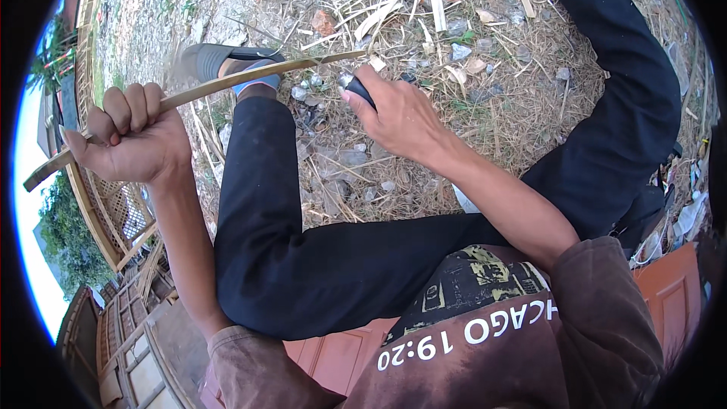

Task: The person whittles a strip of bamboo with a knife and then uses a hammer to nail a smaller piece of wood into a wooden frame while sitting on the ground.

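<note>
My brown shirt [485, 348] sits closest. Left hand [132, 140] fingers grip the long thin bamboo strip [227, 85]; right hand [397, 117] fingers clamp a black-handled knife [360, 91], which I think could slip toward my black-trousered knee [257, 151].

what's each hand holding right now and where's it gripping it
The left hand grips a bamboo strip near its left end. The right hand holds a knife by its dark handle.

We observe bare ground [522, 106] covered with dry straw, small stones [460, 51] and split bamboo offcuts [435, 0] (scattered loosely, mostly toward the top).
</note>
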Demonstrator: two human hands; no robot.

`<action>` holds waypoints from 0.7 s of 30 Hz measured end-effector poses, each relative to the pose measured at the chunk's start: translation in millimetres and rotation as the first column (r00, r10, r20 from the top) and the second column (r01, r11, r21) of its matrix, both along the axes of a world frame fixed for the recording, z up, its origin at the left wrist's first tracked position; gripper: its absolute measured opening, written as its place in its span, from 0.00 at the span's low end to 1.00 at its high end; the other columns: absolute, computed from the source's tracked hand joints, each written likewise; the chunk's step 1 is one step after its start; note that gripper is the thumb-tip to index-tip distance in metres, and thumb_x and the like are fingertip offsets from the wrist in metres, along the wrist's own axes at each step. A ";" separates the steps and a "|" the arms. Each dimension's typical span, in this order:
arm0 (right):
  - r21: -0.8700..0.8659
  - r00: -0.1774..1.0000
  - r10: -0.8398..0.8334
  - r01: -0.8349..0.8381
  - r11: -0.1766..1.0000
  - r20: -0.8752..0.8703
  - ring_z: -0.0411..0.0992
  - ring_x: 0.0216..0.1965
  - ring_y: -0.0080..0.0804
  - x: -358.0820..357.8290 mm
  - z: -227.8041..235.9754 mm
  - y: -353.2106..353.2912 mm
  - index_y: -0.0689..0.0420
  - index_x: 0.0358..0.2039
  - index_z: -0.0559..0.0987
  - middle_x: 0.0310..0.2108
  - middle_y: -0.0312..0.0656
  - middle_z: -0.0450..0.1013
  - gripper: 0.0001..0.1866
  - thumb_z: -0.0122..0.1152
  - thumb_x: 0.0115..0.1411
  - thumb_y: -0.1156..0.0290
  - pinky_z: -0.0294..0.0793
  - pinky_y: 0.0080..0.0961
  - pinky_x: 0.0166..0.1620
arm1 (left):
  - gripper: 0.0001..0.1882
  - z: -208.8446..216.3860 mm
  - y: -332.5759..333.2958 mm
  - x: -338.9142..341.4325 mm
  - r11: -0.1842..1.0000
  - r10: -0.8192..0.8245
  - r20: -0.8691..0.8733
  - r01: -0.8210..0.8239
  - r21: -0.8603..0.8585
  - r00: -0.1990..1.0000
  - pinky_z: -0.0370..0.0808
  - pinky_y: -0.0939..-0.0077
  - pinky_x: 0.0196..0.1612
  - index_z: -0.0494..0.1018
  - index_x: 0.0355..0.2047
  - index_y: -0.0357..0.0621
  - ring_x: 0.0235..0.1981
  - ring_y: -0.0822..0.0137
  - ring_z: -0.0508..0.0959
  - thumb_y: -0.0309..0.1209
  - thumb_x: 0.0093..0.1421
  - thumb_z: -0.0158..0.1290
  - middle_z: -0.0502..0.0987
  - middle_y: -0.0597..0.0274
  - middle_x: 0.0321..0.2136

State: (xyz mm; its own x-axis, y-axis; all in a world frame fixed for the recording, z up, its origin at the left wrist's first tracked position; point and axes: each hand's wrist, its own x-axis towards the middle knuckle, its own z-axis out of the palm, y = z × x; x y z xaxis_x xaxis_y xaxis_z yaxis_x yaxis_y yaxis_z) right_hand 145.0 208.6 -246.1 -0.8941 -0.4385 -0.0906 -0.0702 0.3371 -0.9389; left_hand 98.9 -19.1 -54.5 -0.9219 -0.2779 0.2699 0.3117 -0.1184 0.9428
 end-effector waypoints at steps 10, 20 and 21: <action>0.009 0.983 -0.011 0.010 1.000 0.184 0.74 0.23 0.61 9.3 -37.1 12.6 0.61 0.43 0.68 0.20 0.59 0.74 0.16 0.47 0.67 0.60 0.73 0.52 0.32 | 0.30 -4.6 10.8 -5.7 0.991 0.129 -0.016 -0.129 -0.039 0.992 0.44 0.78 0.20 0.45 0.12 0.56 0.15 0.76 0.45 0.54 0.65 0.42 0.47 0.74 0.12; 0.049 0.945 0.009 -0.027 0.998 0.328 0.74 0.25 0.52 -11.2 -38.6 12.3 0.60 0.42 0.66 0.21 0.52 0.72 0.17 0.47 0.68 0.57 0.69 0.48 0.33 | 0.28 -3.9 17.8 -9.4 0.952 0.273 -0.044 -0.276 -0.133 0.961 0.51 0.79 0.23 0.50 0.17 0.52 0.18 0.74 0.50 0.54 0.71 0.28 0.50 0.72 0.16; 0.043 0.947 0.010 -0.025 0.999 0.320 0.74 0.25 0.52 -11.2 -39.4 10.6 0.60 0.42 0.66 0.21 0.52 0.72 0.17 0.47 0.68 0.57 0.69 0.48 0.33 | 0.27 -3.3 19.5 -9.9 0.943 0.303 -0.036 -0.305 -0.135 0.952 0.52 0.79 0.24 0.50 0.19 0.52 0.19 0.74 0.51 0.53 0.72 0.28 0.51 0.72 0.17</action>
State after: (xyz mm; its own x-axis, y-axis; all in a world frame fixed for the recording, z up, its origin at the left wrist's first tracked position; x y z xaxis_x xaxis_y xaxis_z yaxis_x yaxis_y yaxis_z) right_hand 133.8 219.2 -285.5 -0.8072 -0.4422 -0.3911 0.2251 0.3818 -0.8964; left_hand 89.0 0.4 -57.9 -0.7950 -0.5036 0.3382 0.3264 0.1148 0.9382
